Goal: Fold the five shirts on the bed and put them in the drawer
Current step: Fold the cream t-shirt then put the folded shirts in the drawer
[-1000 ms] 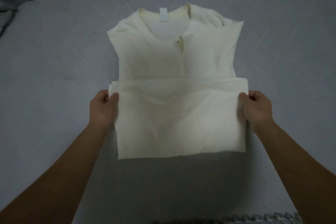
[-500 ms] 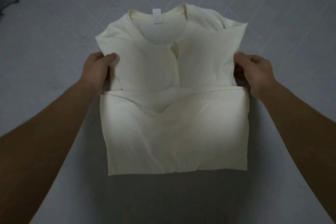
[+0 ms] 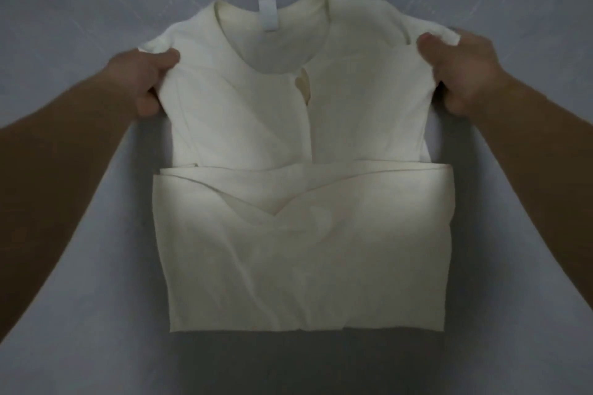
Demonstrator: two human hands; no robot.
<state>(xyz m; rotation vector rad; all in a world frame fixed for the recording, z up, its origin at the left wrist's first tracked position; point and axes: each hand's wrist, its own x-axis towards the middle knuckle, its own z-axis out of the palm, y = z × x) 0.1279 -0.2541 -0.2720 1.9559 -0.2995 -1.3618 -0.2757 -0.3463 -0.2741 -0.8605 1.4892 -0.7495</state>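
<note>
One cream shirt (image 3: 288, 196) lies flat on the grey bed (image 3: 80, 3), neck opening pointing away from the person. Its lower half is doubled up over the body, forming a near-rectangular panel whose upper fold line crosses the garment at about mid-height. Above that line the two side portions are turned inward and meet along a vertical seam near the centre (a narrow gap shows just below the collar). A white neck label (image 3: 268, 14) sits inside the back of the collar. The cloth at the shoulders is raised slightly off the bedding where it is gripped; the rest lies flat.

The left hand (image 3: 141, 80) is clenched on the left shoulder edge of the shirt, thumb on top of the fabric, fingers curled beneath. The right hand (image 3: 462, 70) is clenched on the right shoulder edge in the same manner, with a small tuft of cloth showing above the thumb. Both bare forearms run in from the lower corners, either side of the garment.

The bed covering is plain grey with faint diagonal crease lines. A dark item shows at the top left corner, too little of it to identify.
</note>
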